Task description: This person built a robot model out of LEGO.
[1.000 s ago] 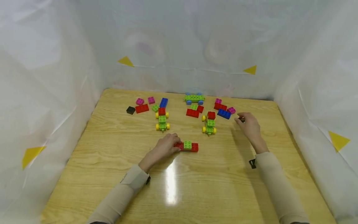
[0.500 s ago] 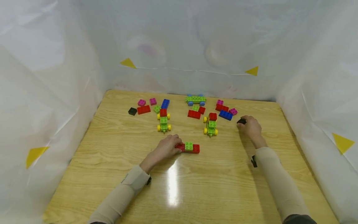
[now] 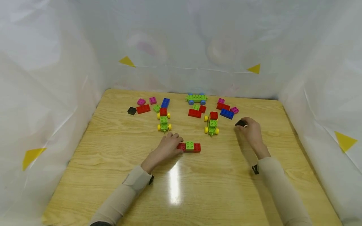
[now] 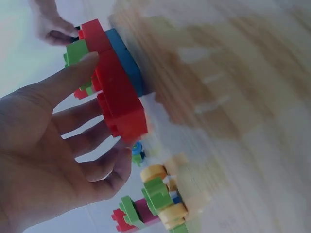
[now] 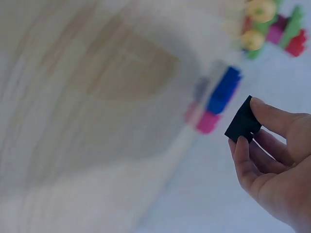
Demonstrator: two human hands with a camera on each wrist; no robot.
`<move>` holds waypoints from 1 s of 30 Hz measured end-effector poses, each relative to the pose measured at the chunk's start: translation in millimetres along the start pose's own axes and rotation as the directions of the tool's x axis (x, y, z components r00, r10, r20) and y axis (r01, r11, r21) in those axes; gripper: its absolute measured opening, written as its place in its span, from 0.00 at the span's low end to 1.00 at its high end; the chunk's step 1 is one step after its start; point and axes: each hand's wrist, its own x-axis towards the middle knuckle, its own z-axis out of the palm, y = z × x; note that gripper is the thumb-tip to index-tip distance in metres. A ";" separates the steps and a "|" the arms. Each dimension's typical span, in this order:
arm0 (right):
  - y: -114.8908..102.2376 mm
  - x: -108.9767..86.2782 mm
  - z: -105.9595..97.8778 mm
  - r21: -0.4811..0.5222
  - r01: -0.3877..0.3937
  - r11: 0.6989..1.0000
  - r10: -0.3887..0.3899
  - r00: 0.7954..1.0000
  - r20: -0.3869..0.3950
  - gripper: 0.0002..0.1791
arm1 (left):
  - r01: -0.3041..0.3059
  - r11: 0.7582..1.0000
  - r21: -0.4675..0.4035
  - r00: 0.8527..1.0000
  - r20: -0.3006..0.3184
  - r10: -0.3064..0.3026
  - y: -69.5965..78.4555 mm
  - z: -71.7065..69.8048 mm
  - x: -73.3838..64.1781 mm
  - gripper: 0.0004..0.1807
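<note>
My left hand (image 3: 167, 147) grips the left end of a small block build near the middle of the table. Its red bricks (image 4: 116, 94) sit side by side over a blue brick (image 4: 127, 60), and a green brick (image 3: 189, 145) tops the middle. In the left wrist view the thumb lies along one side, with the fingers curled at the other. Over to the right, my right hand (image 3: 253, 133) pinches a black brick (image 5: 243, 121) between thumb and fingertips, raised above the tabletop. A blue brick (image 3: 227, 114) and a pink brick (image 3: 234, 110) lie just beyond it.
Two block cars with yellow wheels, a left car (image 3: 164, 120) and a right car (image 3: 212, 124), stand behind the build. A green wheeled base (image 3: 196, 98) is at the back. Loose bricks, including another black brick (image 3: 131, 110), lie along the far side. White sheeting (image 3: 181, 47) encloses the table.
My right hand has lifted the black brick and shifted it slightly left, so more of it shows. The left hand stays on the block build, almost unmoved.
</note>
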 end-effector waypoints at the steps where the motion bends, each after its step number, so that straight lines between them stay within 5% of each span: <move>1: -7.1 -2.1 -0.1 0.016 0.025 1.000 -0.024 1.000 -0.015 0.19 | -0.007 1.000 -0.006 1.000 -0.004 0.007 1.1 -0.4 0.4 0.26; 5: -42.0 -11.5 -0.1 0.049 0.124 0.991 -0.123 0.992 -0.036 0.17 | -0.060 0.998 -0.036 0.997 -0.050 0.059 5.6 1.4 2.8 0.28; 8: -68.6 -19.4 2.5 0.062 0.181 0.982 -0.182 0.983 0.022 0.18 | -0.088 0.995 -0.050 0.993 -0.089 0.083 7.2 4.4 4.4 0.26; 14: -102.9 -36.1 20.1 0.134 0.314 0.940 -0.331 0.934 0.137 0.20 | -0.117 0.992 -0.055 0.987 -0.113 0.110 5.6 8.5 8.6 0.21; 23: -122.9 -51.5 48.0 0.190 0.432 0.882 -0.467 0.857 0.217 0.19 | -0.145 0.989 -0.039 0.982 -0.129 0.139 6.9 6.4 10.5 0.19; 30: -124.0 -55.3 56.8 0.156 0.432 0.888 -0.459 0.852 0.252 0.18 | -0.145 0.989 -0.019 0.982 -0.121 0.142 6.6 6.3 9.5 0.19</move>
